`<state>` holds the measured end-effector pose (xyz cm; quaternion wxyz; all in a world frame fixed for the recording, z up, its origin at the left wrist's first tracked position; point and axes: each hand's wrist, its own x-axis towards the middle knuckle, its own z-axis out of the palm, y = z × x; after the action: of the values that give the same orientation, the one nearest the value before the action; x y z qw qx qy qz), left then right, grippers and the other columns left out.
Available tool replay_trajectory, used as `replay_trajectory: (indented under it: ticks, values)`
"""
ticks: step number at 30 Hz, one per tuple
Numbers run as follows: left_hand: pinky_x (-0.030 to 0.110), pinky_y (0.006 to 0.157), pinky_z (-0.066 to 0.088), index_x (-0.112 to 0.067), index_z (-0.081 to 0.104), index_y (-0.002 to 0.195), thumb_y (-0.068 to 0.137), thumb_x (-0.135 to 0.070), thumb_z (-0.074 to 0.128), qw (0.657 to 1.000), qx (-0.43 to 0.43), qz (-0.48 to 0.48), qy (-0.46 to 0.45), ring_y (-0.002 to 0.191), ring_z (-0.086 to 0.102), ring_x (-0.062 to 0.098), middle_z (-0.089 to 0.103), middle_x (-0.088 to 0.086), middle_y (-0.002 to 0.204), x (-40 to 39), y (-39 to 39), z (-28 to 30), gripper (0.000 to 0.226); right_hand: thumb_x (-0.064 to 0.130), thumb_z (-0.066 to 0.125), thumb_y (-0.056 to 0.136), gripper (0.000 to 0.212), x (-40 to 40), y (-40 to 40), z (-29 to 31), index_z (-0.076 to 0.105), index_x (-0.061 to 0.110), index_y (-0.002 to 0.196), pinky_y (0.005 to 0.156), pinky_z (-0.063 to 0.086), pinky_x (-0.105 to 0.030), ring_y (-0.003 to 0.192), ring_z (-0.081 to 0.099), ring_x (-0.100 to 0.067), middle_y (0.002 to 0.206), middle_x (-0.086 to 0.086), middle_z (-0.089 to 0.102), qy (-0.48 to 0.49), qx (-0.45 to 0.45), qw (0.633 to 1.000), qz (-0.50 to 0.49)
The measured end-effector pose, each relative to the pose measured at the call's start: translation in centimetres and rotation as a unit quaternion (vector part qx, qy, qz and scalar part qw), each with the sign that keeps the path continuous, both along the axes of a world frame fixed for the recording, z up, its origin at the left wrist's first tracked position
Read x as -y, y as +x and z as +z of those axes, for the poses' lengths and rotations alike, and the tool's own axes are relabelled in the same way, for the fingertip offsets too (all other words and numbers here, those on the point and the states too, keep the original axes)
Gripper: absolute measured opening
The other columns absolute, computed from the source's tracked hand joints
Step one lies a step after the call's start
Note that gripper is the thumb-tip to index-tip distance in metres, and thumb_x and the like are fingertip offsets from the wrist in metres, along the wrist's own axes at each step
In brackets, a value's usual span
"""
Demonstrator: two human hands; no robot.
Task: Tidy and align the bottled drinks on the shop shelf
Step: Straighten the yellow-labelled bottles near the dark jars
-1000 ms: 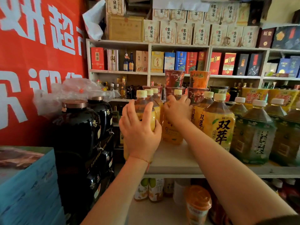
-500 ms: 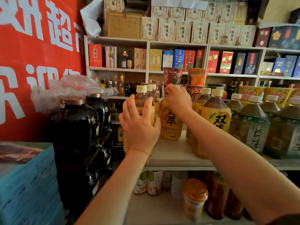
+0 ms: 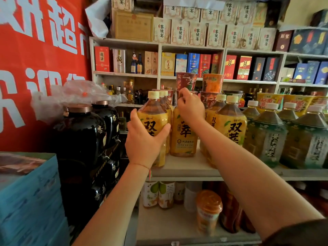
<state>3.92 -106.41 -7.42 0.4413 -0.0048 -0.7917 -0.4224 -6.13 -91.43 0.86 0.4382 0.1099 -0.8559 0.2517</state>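
Shelf (image 3: 186, 167) edge carries yellow tea bottles; my left hand (image 3: 143, 144) wraps the front bottle (image 3: 152, 125), hiding its lower label. My right hand (image 3: 190, 107) pinches the neighbouring bottle (image 3: 183, 137) top, cap hidden.

Red banner (image 3: 35, 68) with white characters, at left. Black glazed jars (image 3: 79, 135) with copper-coloured lids stood beside it, a clear plastic bag (image 3: 74, 96) lying over them. Blue carton (image 3: 30, 197) sat at lower left. Boxed liquors (image 3: 193, 63) lined the rear shelves; cream cartons (image 3: 197, 34) stacked above. Instant noodle cups (image 3: 212, 83) stood behind the front shelf.
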Motion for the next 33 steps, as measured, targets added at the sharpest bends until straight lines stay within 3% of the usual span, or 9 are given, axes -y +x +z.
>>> replay_trajectory:
  ticks: [3, 6, 10, 13, 17, 21, 27, 30, 33]
  values:
    - [0.037, 0.079, 0.053, -0.023, 0.027, 0.148, 0.074, -0.069, 0.072, 0.999, 0.029, -0.029, -0.014, 0.109, 0.060, 0.025, 0.050, 0.003, 0.134, 0.3, 0.6, 0.0, 0.099, 0.021, 0.041, 0.101, 0.017, 0.4, -0.2, -0.2, 0.056, 0.019, 0.110, 0.048, 0.030, -0.028, 0.070, 0.056, -0.023, 0.089, -0.007, 0.063, -0.006, 0.013, 1.000, -0.007]
    - [0.042, 0.086, 0.058, -0.023, 0.024, 0.150, 0.067, -0.079, 0.070, 0.994, 0.080, -0.057, -0.053, 0.112, 0.061, 0.022, 0.052, -0.001, 0.136, 0.6, 1.1, -1.1, 0.109, 0.028, 0.035, 0.102, 0.023, 0.4, -0.3, -0.1, 0.056, 0.022, 0.111, 0.058, 0.042, -0.034, 0.079, 0.060, -0.028, 0.094, -0.008, 0.065, -0.020, 0.052, 0.998, 0.030]
    - [0.042, 0.090, 0.058, -0.026, 0.026, 0.149, 0.064, -0.081, 0.071, 0.987, 0.102, -0.099, -0.079, 0.114, 0.062, 0.018, 0.054, -0.005, 0.136, 0.2, 1.4, -1.8, 0.111, 0.043, 0.028, 0.097, 0.039, 0.0, 2.6, 1.6, 0.060, 0.023, 0.089, 0.079, 0.045, -0.040, 0.090, 0.054, -0.024, 0.090, -0.003, 0.057, -0.183, 0.081, 0.971, 0.128]
    - [0.043, 0.098, 0.054, -0.027, 0.030, 0.145, 0.069, -0.074, 0.074, 0.982, 0.097, -0.141, -0.079, 0.124, 0.055, 0.019, 0.052, -0.006, 0.137, -0.8, 1.3, -1.8, 0.100, 0.047, 0.026, 0.105, 0.056, -0.5, 4.8, 3.0, 0.068, 0.008, 0.107, 0.076, 0.047, -0.035, 0.083, 0.058, -0.016, 0.088, -0.003, 0.061, -0.275, 0.101, 0.944, 0.155]
    - [0.036, 0.110, 0.043, -0.025, 0.024, 0.155, 0.083, -0.050, 0.076, 0.974, 0.091, -0.188, -0.087, 0.133, 0.049, 0.017, 0.049, -0.003, 0.145, -2.8, 1.2, -2.0, 0.092, 0.048, 0.041, 0.100, 0.040, 0.3, 6.6, 2.4, 0.059, 0.014, 0.110, 0.072, 0.051, -0.040, 0.082, 0.059, -0.017, 0.098, -0.007, 0.062, -0.176, 0.109, 0.969, 0.132]
    - [0.034, 0.108, 0.043, -0.016, 0.011, 0.160, 0.090, -0.047, 0.070, 0.963, 0.144, -0.198, -0.110, 0.135, 0.049, 0.023, 0.047, 0.005, 0.150, -4.3, 0.6, -2.0, 0.097, 0.033, 0.054, 0.097, 0.037, -0.1, 6.9, 0.4, 0.044, 0.013, 0.125, 0.059, 0.045, -0.030, 0.085, 0.059, -0.020, 0.105, -0.003, 0.057, -0.063, 0.072, 0.994, 0.047]
    - [0.033, 0.094, 0.050, -0.012, 0.007, 0.160, 0.092, -0.051, 0.066, 0.956, 0.190, -0.170, -0.144, 0.123, 0.058, 0.026, 0.055, 0.008, 0.142, -5.3, 0.0, -1.3, 0.098, 0.027, 0.045, 0.100, 0.029, 0.0, 7.3, -0.9, 0.043, 0.010, 0.123, 0.050, 0.034, -0.028, 0.074, 0.057, -0.023, 0.092, -0.004, 0.056, -0.019, -0.016, 0.999, -0.022]
    - [0.029, 0.086, 0.051, -0.011, 0.011, 0.160, 0.092, -0.049, 0.066, 0.956, 0.185, -0.181, -0.140, 0.114, 0.063, 0.023, 0.061, 0.007, 0.134, -6.0, -0.1, -1.5, 0.096, 0.023, 0.044, 0.098, 0.037, 0.0, 7.2, -1.1, 0.045, 0.006, 0.131, 0.076, 0.050, -0.042, 0.102, 0.060, -0.032, 0.117, -0.015, 0.059, 0.019, -0.037, 0.996, -0.078]
    - [0.027, 0.078, 0.050, -0.012, 0.025, 0.155, 0.096, -0.043, 0.063, 0.955, 0.191, -0.192, -0.123, 0.105, 0.066, 0.023, 0.067, 0.004, 0.122, -6.5, -0.1, -1.4, 0.077, 0.013, 0.048, 0.093, 0.042, 0.4, 7.0, -1.6, 0.049, 0.002, 0.134, 0.115, 0.033, -0.053, 0.136, 0.042, -0.042, 0.143, -0.026, 0.046, 0.118, -0.092, 0.982, -0.116]
